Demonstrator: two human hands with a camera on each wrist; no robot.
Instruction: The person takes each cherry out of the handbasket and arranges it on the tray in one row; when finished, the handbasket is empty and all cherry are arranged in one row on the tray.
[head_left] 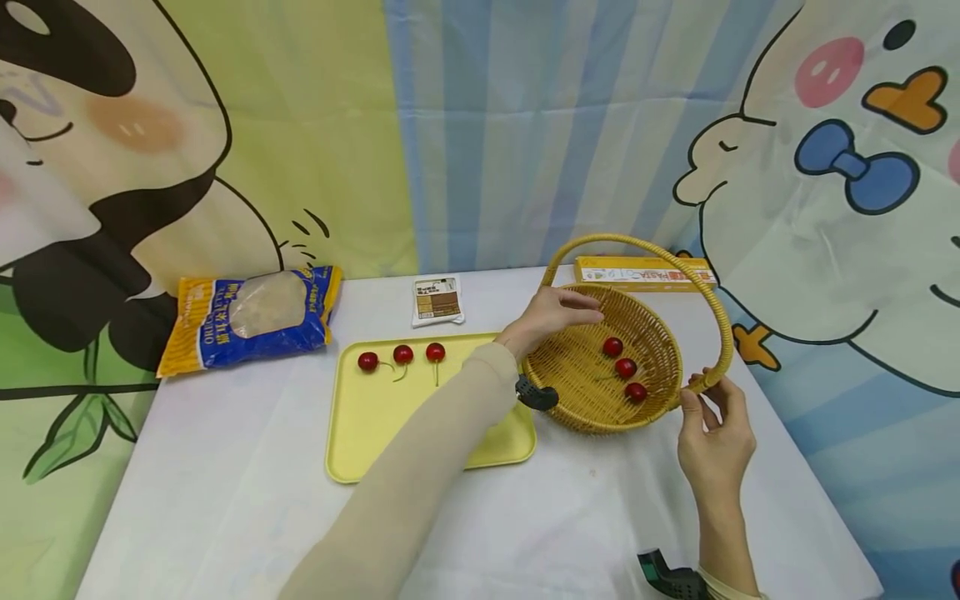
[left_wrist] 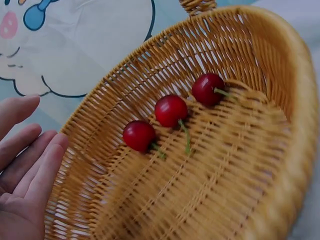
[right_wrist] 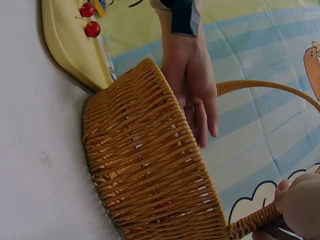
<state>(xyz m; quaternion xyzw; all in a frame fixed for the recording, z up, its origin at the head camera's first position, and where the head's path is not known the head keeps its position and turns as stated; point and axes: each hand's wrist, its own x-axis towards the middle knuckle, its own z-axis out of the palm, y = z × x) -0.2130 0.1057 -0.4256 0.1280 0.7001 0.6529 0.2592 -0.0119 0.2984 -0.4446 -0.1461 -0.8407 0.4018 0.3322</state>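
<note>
Head view: basket [head_left: 585, 392] sits between hands, left [head_left: 551, 317] relaxed at rim, right [head_left: 712, 442] pinching handle [head_left: 720, 333].

The yellow box [head_left: 643, 271] reads "PASTA".

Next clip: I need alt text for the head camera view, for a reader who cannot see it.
A person's left hand hovers open over a wicker basket holding three cherries, while the right hand pinches the base of the basket's handle. Beside it, a yellow tray carries three more cherries on a white table.
</note>
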